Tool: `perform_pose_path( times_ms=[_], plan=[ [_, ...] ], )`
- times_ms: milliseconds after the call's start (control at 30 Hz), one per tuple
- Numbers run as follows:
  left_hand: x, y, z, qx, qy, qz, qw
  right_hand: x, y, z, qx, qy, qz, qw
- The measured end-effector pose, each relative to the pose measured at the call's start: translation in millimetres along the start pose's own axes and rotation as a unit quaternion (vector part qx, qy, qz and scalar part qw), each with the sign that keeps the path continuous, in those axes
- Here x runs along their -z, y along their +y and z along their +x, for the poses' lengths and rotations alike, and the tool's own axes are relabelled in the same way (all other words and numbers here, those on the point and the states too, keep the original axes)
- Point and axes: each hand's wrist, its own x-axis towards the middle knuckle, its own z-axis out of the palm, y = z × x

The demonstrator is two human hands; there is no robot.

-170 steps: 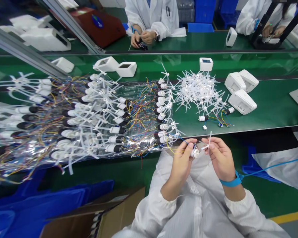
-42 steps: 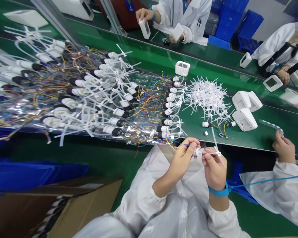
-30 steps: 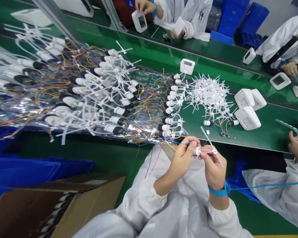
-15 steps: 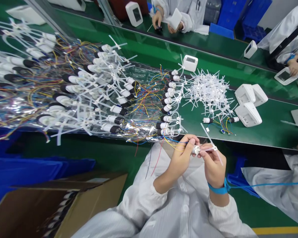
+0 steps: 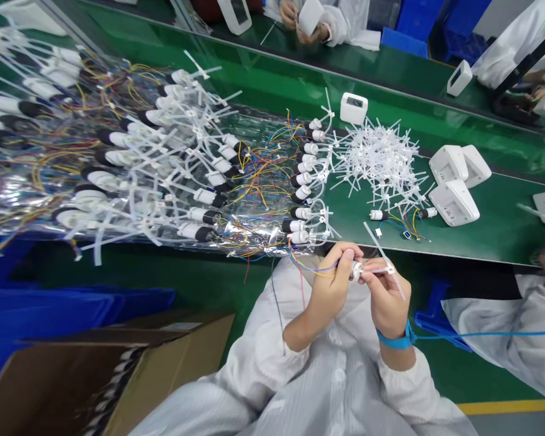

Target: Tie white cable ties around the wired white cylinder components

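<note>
Tie pile (image 5: 381, 160) on bench (image 5: 504, 224), cylinders (image 5: 208, 197) left, housings (image 5: 456, 204) right

A green bench (image 5: 508, 221) bears clear film (image 5: 254, 124), heaped white strips (image 5: 381, 157), two wired cylinders (image 5: 376, 215) and white housings (image 5: 456, 204).

One white plastic cross-shaped tie (image 5: 390, 270) and one white-ended cylinder (image 5: 356, 270) held; two white-and-black wired cylinders (image 5: 378, 215) near one uncountable heap of white plastic strips (image 5: 381, 158); three grouped white boxy plastic housings (image 5: 455, 203); one brown cardboard box (image 5: 172, 366)

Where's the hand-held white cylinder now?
In the head view, below right of centre, the white cylinder is in the left hand, its end facing the right hand.
</note>
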Motion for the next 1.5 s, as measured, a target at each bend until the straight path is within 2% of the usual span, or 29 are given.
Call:
perform_pose_path(
  times_ms=[133,433,667,933,1133,1500],
  plan=[
    [2.8,-0.2,0.9,-0.049,-0.001,0.068,0.997,-2.0,0.6,-0.3,0.011,0.006,0.001,1.0],
    [2.0,0.0,1.0,-0.127,-0.01,0.122,0.984,-1.3,-1.7,-2.6,0.044,0.025,-0.046,0.998],
    [2.3,-1.3,2.9,-0.21,-0.01,0.188,0.959,0.2,-3.4,-1.5,0.064,0.027,-0.052,0.996],
    [3.4,-3.3,1.5,-0.232,0.004,0.208,0.95,8.6,2.6,1.0,0.07,-0.011,-0.074,0.995],
    [8.3,-9.0,2.7,-0.199,-0.008,0.173,0.965,6.8,11.0,2.9,0.048,-0.018,-0.056,0.997],
    [19.8,-11.5,7.3,-0.074,-0.037,0.05,0.995,9.5,7.5,0.3,0.082,0.015,-0.045,0.996]
  ],
)
